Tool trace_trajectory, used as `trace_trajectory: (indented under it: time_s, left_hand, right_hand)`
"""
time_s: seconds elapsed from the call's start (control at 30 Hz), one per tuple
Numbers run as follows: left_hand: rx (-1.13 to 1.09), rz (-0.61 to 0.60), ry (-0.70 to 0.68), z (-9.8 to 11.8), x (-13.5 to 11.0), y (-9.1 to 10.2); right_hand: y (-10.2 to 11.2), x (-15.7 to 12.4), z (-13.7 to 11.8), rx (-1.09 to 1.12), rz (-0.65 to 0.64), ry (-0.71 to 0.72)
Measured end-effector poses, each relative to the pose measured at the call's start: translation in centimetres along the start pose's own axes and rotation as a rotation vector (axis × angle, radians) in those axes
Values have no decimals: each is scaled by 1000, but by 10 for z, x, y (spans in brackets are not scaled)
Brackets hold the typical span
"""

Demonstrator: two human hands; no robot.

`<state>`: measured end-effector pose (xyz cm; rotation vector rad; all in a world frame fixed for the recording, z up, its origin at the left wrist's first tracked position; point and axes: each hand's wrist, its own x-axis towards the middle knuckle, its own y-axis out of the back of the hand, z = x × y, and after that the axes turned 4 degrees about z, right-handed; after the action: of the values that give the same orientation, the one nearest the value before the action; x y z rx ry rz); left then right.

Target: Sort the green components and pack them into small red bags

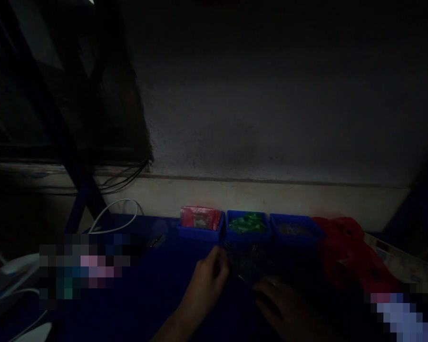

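The scene is very dim. My left hand (pixel 211 271) rests over the blue tabletop with its fingers curled together. Whatever lies in those fingers, if anything, is too dark to make out. My right hand (pixel 280 300) is lower and to the right, deep in shadow, its thumb and fingers apart with nothing visible between them. Between and just beyond both hands lie small, dark, partly shiny pieces (pixel 249 266), whose kind I cannot tell. Behind them stand a blue tray of green pieces (pixel 248 223) and a blue tray (pixel 199 231) holding pink-red packets (pixel 200 217).
A third blue tray (pixel 295 228) with small dim contents stands right of the green pieces. Red netting or cloth (pixel 345 244) lies beyond it. A white cable (pixel 131 221) loops at the left. The wall (pixel 271 118) closes off the back. Blurred patches cover both sides.
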<state>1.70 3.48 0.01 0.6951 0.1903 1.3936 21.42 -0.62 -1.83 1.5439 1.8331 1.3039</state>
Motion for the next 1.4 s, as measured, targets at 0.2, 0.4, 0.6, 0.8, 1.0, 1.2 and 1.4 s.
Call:
trace_trajectory:
  time_s: [0.2, 0.4, 0.6, 0.8, 1.0, 1.2, 1.4]
  left_hand:
    - [-745, -119, 298, 11, -3, -7]
    - [-849, -212, 295, 15, -12, -15]
    - [-784, -336, 209, 16, -13, -16]
    - [-774, -345, 136, 23, -15, -18]
    - [-636, -240, 253, 19, -17, -22]
    - [-700, -265, 237, 19, -20, -25]
    - [-716, -303, 224, 17, -20, -27]
  right_hand:
    - [0, 1, -4, 292, 82, -179]
    - [5, 3, -8, 646, 6, -207]
    - [5, 2, -8, 675, -12, -224]
    - [15, 0, -24, 766, 41, -462]
    - [11, 0, -23, 829, 8, -505]
    - [7, -1, -22, 789, -3, -520]
    - [0, -13, 0, 732, 59, -472]
